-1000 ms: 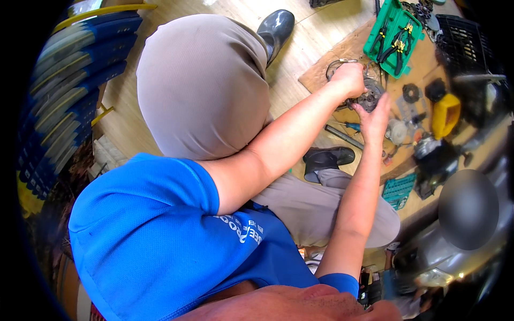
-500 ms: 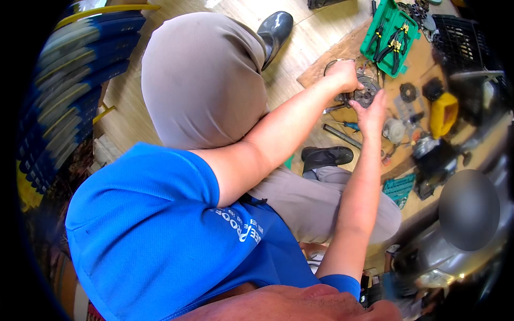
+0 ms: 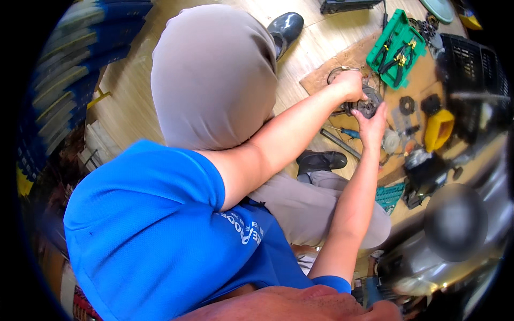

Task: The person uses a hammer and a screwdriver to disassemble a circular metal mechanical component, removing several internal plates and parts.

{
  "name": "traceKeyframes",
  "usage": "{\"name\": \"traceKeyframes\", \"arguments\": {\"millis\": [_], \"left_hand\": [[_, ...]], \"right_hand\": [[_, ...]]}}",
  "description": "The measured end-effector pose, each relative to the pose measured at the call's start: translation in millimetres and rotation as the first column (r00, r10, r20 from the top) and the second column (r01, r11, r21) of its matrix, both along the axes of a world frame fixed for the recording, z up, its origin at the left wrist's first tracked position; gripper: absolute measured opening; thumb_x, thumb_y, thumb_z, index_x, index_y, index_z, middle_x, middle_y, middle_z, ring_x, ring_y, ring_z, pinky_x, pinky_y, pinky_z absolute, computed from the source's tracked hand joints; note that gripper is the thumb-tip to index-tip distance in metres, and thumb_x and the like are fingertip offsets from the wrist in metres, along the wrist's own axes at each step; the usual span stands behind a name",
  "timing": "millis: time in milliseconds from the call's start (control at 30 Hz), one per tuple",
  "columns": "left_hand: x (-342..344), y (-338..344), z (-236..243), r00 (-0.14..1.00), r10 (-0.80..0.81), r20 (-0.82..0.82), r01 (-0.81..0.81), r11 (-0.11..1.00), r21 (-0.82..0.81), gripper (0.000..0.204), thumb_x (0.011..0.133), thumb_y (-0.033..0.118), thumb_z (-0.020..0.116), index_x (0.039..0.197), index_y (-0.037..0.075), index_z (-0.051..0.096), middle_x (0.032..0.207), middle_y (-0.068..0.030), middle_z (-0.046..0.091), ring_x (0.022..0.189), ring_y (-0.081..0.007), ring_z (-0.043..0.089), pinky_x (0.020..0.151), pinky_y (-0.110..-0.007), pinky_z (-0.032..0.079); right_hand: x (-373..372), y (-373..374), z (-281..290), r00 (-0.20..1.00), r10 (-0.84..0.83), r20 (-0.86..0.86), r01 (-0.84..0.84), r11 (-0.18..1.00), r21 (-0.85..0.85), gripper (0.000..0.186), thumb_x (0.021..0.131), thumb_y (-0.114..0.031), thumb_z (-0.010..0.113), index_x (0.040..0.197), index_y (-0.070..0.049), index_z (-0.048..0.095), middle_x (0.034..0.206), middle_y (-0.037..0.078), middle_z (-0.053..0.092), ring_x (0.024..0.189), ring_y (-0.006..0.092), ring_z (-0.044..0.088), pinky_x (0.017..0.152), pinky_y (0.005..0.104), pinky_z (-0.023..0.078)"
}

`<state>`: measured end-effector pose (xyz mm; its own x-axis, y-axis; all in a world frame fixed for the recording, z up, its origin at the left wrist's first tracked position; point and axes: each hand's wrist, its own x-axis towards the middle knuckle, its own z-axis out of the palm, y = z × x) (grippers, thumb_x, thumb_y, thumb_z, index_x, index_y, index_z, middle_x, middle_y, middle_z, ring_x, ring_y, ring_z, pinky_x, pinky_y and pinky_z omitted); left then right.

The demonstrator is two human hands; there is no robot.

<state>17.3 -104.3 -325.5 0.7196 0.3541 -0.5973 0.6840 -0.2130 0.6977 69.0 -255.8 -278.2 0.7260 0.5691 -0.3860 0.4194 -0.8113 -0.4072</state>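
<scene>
1. Dark metal round part point(image 3: 368, 105), resting on a brown cardboard sheet point(image 3: 342, 61) on the wooden floor point(image 3: 316, 37).
2. Left hand point(image 3: 350, 85) closed over the part's upper left side, grasping it.
3. Right hand point(image 3: 372, 122) pressed against the part's lower right edge, fingers up and touching it; cannot tell whether closed around it.
4. Green tool case point(image 3: 397, 49) open just beyond the part, with pliers inside.
5. Blue-handled screwdriver point(image 3: 347, 131) and a grey metal rod point(image 3: 340, 143) lying on the floor just below the hands.
6. Yellow container point(image 3: 439, 128) to the right, near small dark parts.
7. Black crate point(image 3: 471, 64) at far right.
8. Black shoes point(image 3: 321, 159) on the floor: one under the right forearm, the other beyond the raised knee.
</scene>
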Motion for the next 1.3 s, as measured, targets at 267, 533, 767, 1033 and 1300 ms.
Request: {"name": "traceKeyframes", "arguments": {"millis": [267,533,767,1033,1300], "left_hand": [[5.1,10.0,20.3,0.999,0.033,-0.019,-0.034,0.998,-0.057,0.038,0.077,0.036,0.073,0.094,0.002,0.071,0.099,-0.0176,0.068,0.096,-0.0329,0.065,0.084,-0.041,0.051],[5.1,11.0,9.6,0.999,0.043,0.030,-0.040,0.992,-0.118,0.036,0.085,0.035,0.063,0.092,0.000,0.071,0.091,-0.0188,0.068,0.089,-0.0344,0.065,0.080,-0.041,0.052],[9.7,18.9,27.8,0.821,0.571,-0.006,-0.366,0.518,-0.773,0.024,0.092,0.022,0.058,0.088,0.000,0.066,0.072,-0.0078,0.065,0.060,-0.0146,0.061,0.050,-0.028,0.049],[13.1,13.5,13.4,0.429,0.879,-0.209,-0.628,0.124,-0.768,0.017,0.093,0.018,0.054,0.095,0.001,0.057,0.074,-0.0078,0.060,0.056,-0.0149,0.055,0.048,-0.029,0.047],[14.6,9.0,20.3,0.431,0.881,-0.195,-0.622,0.133,-0.772,0.019,0.094,0.019,0.054,0.096,0.001,0.057,0.077,-0.0081,0.061,0.060,-0.0150,0.057,0.051,-0.028,0.048]], "right_hand": [[-27.0,20.7,3.7,0.958,0.055,0.283,-0.015,0.990,-0.142,0.107,0.063,-0.044,0.084,0.135,0.013,0.029,0.140,0.035,0.032,0.128,0.0482,0.036,0.107,0.0499,0.031],[-26.0,30.9,3.0,0.947,0.008,0.322,0.016,0.997,-0.072,0.098,0.063,-0.037,0.085,0.131,0.011,0.034,0.127,0.032,0.042,0.120,0.0479,0.042,0.104,0.0500,0.033],[1.6,0.1,25.8,0.918,-0.364,-0.157,0.396,0.860,0.323,0.090,0.076,-0.024,0.077,0.143,0.007,0.027,0.131,0.023,0.048,0.114,0.0365,0.052,0.101,0.0439,0.040],[2.9,-34.0,44.7,0.350,-0.087,-0.933,0.903,0.297,0.311,0.087,0.074,-0.057,0.068,0.139,-0.007,0.038,0.134,0.025,0.046,0.116,0.0469,0.050,0.096,0.0545,0.043],[-7.6,-36.3,45.0,0.316,-0.053,-0.947,0.927,0.230,0.296,0.094,0.068,-0.060,0.072,0.141,-0.011,0.039,0.139,0.026,0.041,0.121,0.0503,0.043,0.102,0.0585,0.035]]}}
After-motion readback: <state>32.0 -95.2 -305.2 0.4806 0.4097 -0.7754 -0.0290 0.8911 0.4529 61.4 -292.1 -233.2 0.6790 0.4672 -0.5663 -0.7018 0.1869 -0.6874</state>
